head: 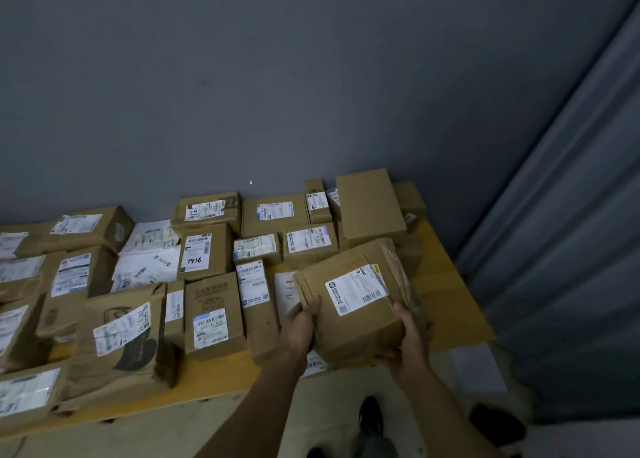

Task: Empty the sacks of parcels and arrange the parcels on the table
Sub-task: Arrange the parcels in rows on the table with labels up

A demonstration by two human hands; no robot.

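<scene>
A tilted cardboard box [353, 294] is gripped at its 8 o'clock edge by the left hand [300, 322] and at 4 o'clock by the right hand [412, 339], over the 3 o'clock end of the table [446, 291].

Light wooden table [446, 284] pushed up against the grey wall, and it's pretty much covered: brown cardboard parcels [273, 215] packed side by side in rough rows, most with a white shipping label facing up. Left of the middle there's a box with 7936 handwritten on its label [204, 251], and just beside it on the left are a couple of white plastic mailers [149, 249] overlapping each other. Front left has a crumpled brown paper package [124, 339] with black print, right at the table's edge. Bare wood only shows in two spots — the right end and a strip along the front.
</scene>
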